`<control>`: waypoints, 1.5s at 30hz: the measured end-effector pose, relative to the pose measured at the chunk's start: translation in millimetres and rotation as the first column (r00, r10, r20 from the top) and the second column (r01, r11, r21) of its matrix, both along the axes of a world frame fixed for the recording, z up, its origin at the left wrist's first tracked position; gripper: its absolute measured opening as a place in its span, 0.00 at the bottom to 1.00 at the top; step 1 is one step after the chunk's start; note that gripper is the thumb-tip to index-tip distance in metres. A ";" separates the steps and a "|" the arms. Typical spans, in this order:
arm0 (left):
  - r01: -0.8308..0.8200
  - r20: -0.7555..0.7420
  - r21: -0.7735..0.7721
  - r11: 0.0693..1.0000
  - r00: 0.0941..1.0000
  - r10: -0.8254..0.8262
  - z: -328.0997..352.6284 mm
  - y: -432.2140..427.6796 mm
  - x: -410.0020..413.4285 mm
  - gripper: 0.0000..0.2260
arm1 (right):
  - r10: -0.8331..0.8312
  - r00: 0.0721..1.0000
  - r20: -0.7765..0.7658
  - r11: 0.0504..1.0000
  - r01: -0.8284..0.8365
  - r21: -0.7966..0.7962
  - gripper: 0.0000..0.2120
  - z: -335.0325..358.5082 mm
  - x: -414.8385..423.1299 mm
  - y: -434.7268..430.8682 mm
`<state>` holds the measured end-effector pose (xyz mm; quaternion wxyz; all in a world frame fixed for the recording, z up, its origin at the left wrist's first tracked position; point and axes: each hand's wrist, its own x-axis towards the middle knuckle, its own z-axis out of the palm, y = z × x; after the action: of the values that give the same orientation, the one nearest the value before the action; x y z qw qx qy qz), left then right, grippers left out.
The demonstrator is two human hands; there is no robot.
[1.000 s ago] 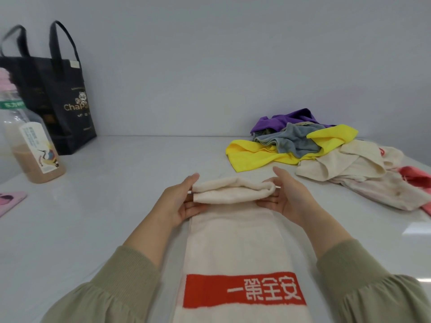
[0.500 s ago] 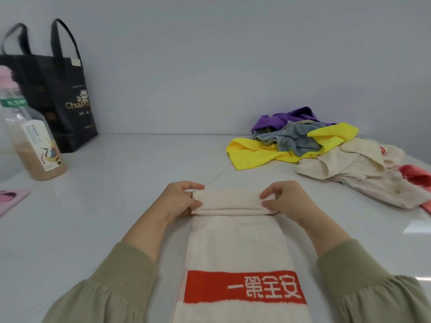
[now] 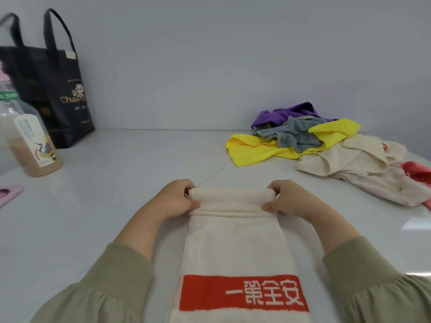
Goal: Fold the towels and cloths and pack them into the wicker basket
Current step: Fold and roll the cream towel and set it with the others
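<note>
Both hands roll the cream towel (image 3: 233, 241) from its far end.
Fingers (image 3: 195, 204) of the left hand (image 3: 173, 199) and right hand (image 3: 294, 199) clamp the roll's two ends; even turns should keep its edges square on the bench (image 3: 116, 194), the unfolded cloths (image 3: 303, 145) lying well apart.

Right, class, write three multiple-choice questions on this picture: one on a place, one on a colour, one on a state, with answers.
1. Where is the black tote bag? A) far left, by the wall B) far right C) on a chair
2. What colour is the band on the cream towel? A) blue B) green C) red
3. How is the towel's far end? A) flat B) rolled up C) hanging off the table
Answers: 1 A, it stands against the wall, far left; 2 C, red with white characters; 3 B, the left hand and right hand grip the rolled end.
</note>
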<state>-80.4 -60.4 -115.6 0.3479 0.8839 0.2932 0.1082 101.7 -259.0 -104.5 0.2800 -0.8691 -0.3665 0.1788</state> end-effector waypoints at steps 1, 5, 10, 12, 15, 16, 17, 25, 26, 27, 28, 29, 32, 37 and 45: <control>-0.028 0.035 0.037 0.999 0.999 0.026 -0.8 -0.8 0.9 0.09 | -0.022 1.000 -0.005 0.998 0.023 0.057 0.11 -1.1 0.0 0.5; -0.191 0.239 0.165 0.967 0.960 0.149 -1.6 -7.9 5.6 0.09 | -0.119 0.983 0.141 0.959 0.078 0.272 0.10 -7.8 -2.7 9.4; -0.250 0.349 0.301 0.920 0.927 0.137 -2.3 -17.1 11.8 0.09 | -0.210 0.947 0.242 0.938 0.125 0.324 0.08 -13.0 -7.2 17.4; -0.226 0.356 0.339 0.913 0.929 0.098 -4.1 -17.1 10.9 0.09 | -0.214 0.941 0.263 0.940 0.126 0.318 0.08 -12.7 -7.1 16.7; -0.149 0.332 0.359 0.921 0.943 0.024 -6.3 -15.3 3.0 0.09 | -0.160 0.951 0.265 0.956 0.083 0.281 0.08 -10.0 -8.9 9.0; -0.114 0.314 0.340 0.934 0.949 0.002 -6.2 -15.1 -0.7 0.09 | -0.120 0.958 0.260 0.963 0.049 0.264 0.09 -9.7 -9.4 5.3; -0.074 0.297 0.314 0.947 0.955 -0.024 -6.6 -14.3 -4.2 0.08 | -0.079 0.965 0.251 0.969 0.014 0.248 0.09 -9.7 -10.2 1.5; 0.001 0.280 0.246 0.969 0.957 -0.072 -9.2 -16.4 -12.0 0.10 | -0.042 0.976 0.214 0.970 -0.011 0.243 0.11 -12.6 -12.7 -6.6; 0.013 0.244 0.223 0.975 0.967 -0.069 -9.0 -17.0 -11.6 0.09 | -0.035 0.977 0.208 0.978 -0.009 0.207 0.11 -14.0 -11.6 -6.1; 0.022 0.211 0.190 0.981 0.975 -0.063 -8.9 -17.2 -11.0 0.08 | -0.034 0.980 0.195 0.984 -0.001 0.179 0.11 -15.2 -9.6 -5.7; 0.032 0.181 0.145 0.989 0.982 -0.058 -9.2 -16.5 -10.5 0.07 | -0.039 0.984 0.174 0.986 0.010 0.164 0.12 -15.7 -7.7 -5.5; 0.036 0.161 0.103 0.994 0.986 -0.052 -9.2 -15.8 -10.4 0.07 | -0.050 0.987 0.150 0.988 0.027 0.155 0.12 -15.7 -5.6 -5.6; 0.019 0.116 0.019 1.000 0.993 -0.021 -10.7 -11.6 -11.7 0.08 | -0.082 0.992 0.093 0.989 0.070 0.127 0.11 -15.5 0.5 -5.3; 0.114 0.070 -0.099 0.989 0.992 -0.107 -7.4 -6.2 -16.2 0.20 | -0.054 0.997 0.060 0.998 0.053 0.019 0.23 -13.2 1.2 -4.8; 0.089 0.085 -0.079 0.993 0.993 -0.082 -5.7 -8.1 -17.4 0.09 | 0.068 0.996 -0.053 0.997 -0.070 -0.024 0.21 -5.3 0.4 -10.4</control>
<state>-97.9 -68.5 -121.3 0.4002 0.8754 0.2448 0.1167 102.0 -269.4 -109.8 0.2717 -0.8545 -0.3866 0.2156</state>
